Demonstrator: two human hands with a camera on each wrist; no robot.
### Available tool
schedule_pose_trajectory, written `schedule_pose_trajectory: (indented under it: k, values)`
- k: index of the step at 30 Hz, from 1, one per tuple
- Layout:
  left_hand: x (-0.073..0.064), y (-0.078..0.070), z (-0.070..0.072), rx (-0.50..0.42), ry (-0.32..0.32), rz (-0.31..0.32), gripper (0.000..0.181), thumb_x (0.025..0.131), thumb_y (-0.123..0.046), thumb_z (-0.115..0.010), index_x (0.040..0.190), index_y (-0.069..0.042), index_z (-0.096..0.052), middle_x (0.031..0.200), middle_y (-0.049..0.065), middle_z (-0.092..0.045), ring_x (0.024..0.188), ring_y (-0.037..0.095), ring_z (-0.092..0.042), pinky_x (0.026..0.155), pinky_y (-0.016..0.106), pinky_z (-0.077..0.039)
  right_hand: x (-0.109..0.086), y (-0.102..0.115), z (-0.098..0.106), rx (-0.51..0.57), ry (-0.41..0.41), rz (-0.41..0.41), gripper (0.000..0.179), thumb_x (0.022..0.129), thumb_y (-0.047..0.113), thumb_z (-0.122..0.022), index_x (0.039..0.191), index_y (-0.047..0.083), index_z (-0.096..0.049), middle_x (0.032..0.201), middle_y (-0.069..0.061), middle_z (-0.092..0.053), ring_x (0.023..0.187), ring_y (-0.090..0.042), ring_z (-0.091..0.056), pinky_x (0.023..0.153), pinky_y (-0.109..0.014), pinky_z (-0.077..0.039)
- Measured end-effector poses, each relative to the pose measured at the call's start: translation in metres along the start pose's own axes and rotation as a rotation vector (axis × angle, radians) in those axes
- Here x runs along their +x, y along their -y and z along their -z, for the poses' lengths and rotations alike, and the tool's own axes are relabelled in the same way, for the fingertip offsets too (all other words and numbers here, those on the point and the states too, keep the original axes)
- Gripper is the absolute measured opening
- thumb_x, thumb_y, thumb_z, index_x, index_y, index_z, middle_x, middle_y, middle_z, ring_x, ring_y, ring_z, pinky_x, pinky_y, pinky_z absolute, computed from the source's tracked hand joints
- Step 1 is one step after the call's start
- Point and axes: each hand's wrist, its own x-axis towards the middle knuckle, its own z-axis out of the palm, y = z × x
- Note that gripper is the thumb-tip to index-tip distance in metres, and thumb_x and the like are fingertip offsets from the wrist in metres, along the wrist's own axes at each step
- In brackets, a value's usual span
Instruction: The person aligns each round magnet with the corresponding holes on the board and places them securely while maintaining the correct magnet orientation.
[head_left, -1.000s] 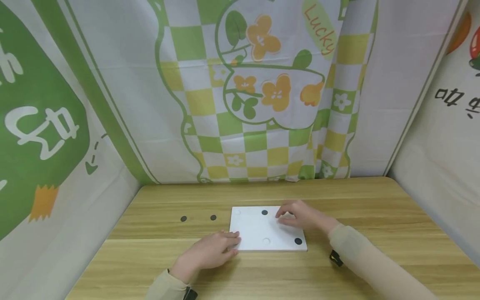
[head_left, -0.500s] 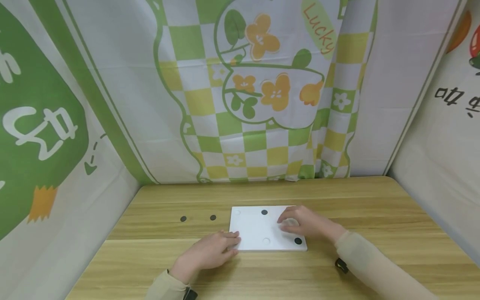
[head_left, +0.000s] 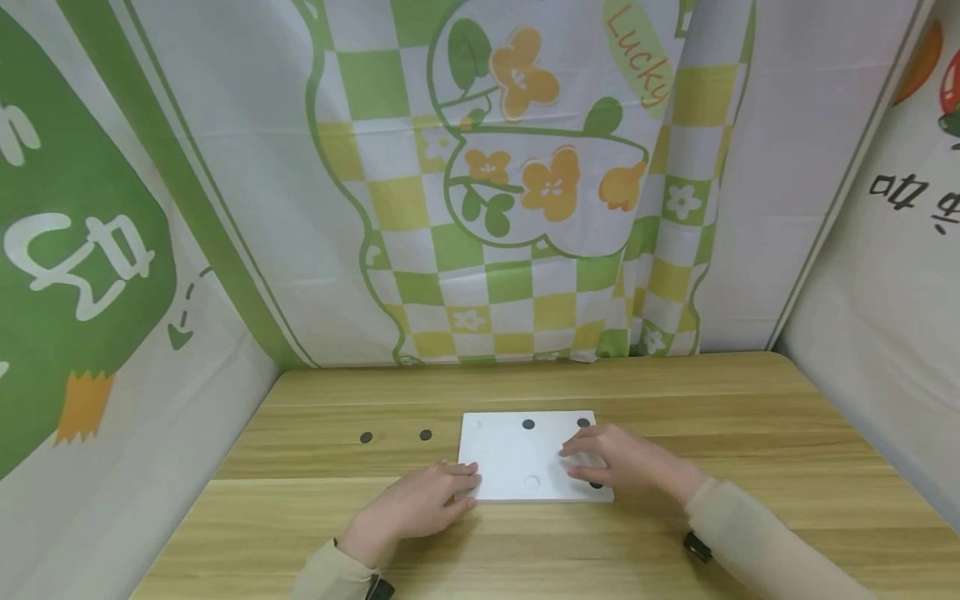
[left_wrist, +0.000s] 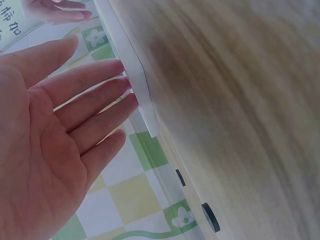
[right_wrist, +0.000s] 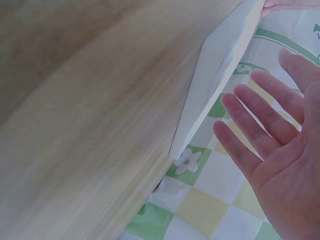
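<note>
A flat white board (head_left: 506,454) lies on the table, with shallow round recesses. Small black discs sit at its back middle (head_left: 528,424), back right corner (head_left: 583,422) and front right corner (head_left: 596,485), the last partly covered by my right hand (head_left: 618,457). That hand hovers over the board's right side, fingers extended and apart, holding nothing; in the right wrist view its palm (right_wrist: 290,165) is bare. My left hand (head_left: 422,502) rests its straight fingertips on the board's front left corner, hiding that spot. Bare recesses show at the back left (head_left: 475,425) and front middle (head_left: 532,482).
Two more black discs, a far-left one (head_left: 366,437) and one nearer the board (head_left: 426,435), lie on the wooden table (head_left: 337,404). A green-and-yellow checked curtain (head_left: 502,292) hangs behind the table's back edge, with printed cloth on both sides.
My right hand has drawn toward me and slightly right across the board. The back right disc has come into view, while the front right one is now partly covered. My left hand stays put.
</note>
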Motion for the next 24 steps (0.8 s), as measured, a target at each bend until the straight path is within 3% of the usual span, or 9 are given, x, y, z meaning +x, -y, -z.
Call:
schedule_pose_trajectory:
  k: [3,8,11,19,24]
  values:
    - [0.001,0.000,0.000,-0.001,0.003,0.007,0.038,0.097,-0.028,-0.052,0.128,-0.007,-0.059,0.138,0.010,-0.053,0.127,0.029,-0.051,0.110,0.046,-0.038,-0.004,0.002,0.000,0.001,0.000,-0.008,0.036,0.095,0.038,-0.056,0.118,0.012,-0.066,0.117,-0.004,-0.067,0.108,-0.020,-0.063,0.091,-0.036,-0.055]
    - [0.001,0.001,-0.001,-0.002,0.000,0.012,0.038,0.097,-0.028,-0.052,0.128,-0.007,-0.059,0.139,0.010,-0.052,0.128,0.029,-0.050,0.110,0.046,-0.038,-0.008,0.005,0.000,-0.012,-0.052,0.084,0.035,0.096,0.034,-0.055,0.115,0.007,-0.067,0.114,-0.006,-0.069,0.104,-0.021,-0.065,0.089,-0.035,-0.056]
    - [0.001,0.001,-0.001,0.000,-0.002,0.013,0.039,0.097,-0.029,-0.052,0.128,-0.007,-0.059,0.139,0.010,-0.052,0.127,0.030,-0.050,0.110,0.046,-0.038,-0.011,0.006,-0.001,-0.020,-0.053,0.094,0.036,0.097,0.034,-0.054,0.115,0.007,-0.067,0.114,-0.006,-0.069,0.105,-0.021,-0.065,0.089,-0.036,-0.055]
    - [0.001,0.002,-0.002,0.004,0.003,0.006,0.039,0.097,-0.029,-0.051,0.129,-0.007,-0.059,0.139,0.009,-0.052,0.128,0.028,-0.050,0.110,0.046,-0.038,-0.019,0.012,-0.001,-0.040,0.038,-0.018,0.044,0.098,0.044,-0.047,0.123,0.012,-0.064,0.126,-0.006,-0.063,0.115,-0.024,-0.060,0.097,-0.041,-0.051]
    - [0.001,0.003,-0.003,0.003,0.000,0.003,0.039,0.097,-0.029,-0.052,0.129,-0.008,-0.059,0.139,0.009,-0.053,0.128,0.028,-0.050,0.110,0.046,-0.038,-0.024,0.014,-0.001,-0.047,0.051,-0.036,0.043,0.097,0.042,-0.050,0.124,0.012,-0.063,0.127,-0.007,-0.063,0.113,-0.024,-0.061,0.095,-0.040,-0.052]
